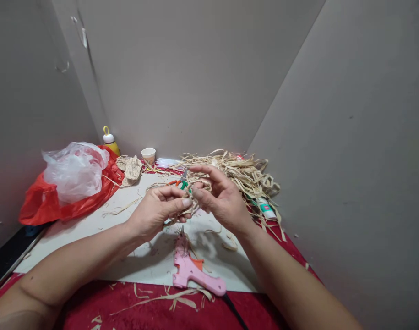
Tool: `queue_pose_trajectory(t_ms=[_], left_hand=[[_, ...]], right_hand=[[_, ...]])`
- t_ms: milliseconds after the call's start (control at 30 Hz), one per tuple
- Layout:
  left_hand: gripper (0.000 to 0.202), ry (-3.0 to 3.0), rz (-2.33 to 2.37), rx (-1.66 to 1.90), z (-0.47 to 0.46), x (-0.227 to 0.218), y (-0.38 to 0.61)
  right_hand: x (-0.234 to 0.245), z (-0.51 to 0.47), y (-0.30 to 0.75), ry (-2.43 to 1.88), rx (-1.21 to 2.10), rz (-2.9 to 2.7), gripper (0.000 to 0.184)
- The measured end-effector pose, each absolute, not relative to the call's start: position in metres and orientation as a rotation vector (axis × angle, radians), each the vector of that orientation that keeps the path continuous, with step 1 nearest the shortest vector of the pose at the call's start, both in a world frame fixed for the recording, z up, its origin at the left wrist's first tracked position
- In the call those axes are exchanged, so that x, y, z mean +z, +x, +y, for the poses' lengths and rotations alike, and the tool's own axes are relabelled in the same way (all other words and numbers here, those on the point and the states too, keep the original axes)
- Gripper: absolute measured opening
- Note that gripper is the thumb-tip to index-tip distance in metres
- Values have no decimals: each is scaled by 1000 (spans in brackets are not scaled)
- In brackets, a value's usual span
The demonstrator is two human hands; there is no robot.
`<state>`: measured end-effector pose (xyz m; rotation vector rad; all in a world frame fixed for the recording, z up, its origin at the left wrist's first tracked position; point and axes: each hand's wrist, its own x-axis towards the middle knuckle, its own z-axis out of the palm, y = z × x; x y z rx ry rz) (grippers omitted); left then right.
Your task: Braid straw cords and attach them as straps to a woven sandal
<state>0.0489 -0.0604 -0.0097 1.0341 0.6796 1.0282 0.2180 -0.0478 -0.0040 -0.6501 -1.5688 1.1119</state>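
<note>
My left hand point(160, 207) and my right hand point(219, 195) meet above a white board point(92, 224). Both pinch a small woven piece of straw-coloured raffia point(192, 201) between thumb and fingers; loose strands hang from it. The index finger of my right hand sticks out over the piece. Just behind the hands lie scissors point(180, 182) with orange and green handles. A pink glue gun point(190, 268) lies on the board below the hands, nozzle pointing away from me.
A heap of raffia strips point(243, 174) lies at the back right, with a white tube point(266, 208) beside it. Left are a red bag point(47, 204) under a clear bag point(75, 169), a yellow bottle point(110, 140), a paper cup point(148, 156) and woven pieces point(131, 168). Grey walls close in.
</note>
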Motion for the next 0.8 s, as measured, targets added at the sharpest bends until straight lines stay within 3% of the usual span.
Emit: queue_pose_trajectory(t_ms=[67, 133, 233, 333, 533, 800], left_hand=[[18, 1053, 670, 1099, -61, -5, 47], [17, 1077, 678, 1153, -60, -2, 44], [17, 1123, 705, 1214, -59, -3, 41], [18, 1182, 738, 1239, -59, -3, 40], [20, 1221, 728, 1173, -60, -6, 43], [23, 1153, 809, 1061, -56, -13, 47]], right_hand=[[-2, -46, 222, -631, 1172, -1553, 49], [1, -47, 225, -646, 1055, -1537, 42], [5, -56, 229, -638, 521, -1509, 16], [14, -72, 232, -573, 4, -1732, 20], [18, -82, 227, -767, -659, -2220, 13], [15, -77, 226, -910, -688, -2382, 24]])
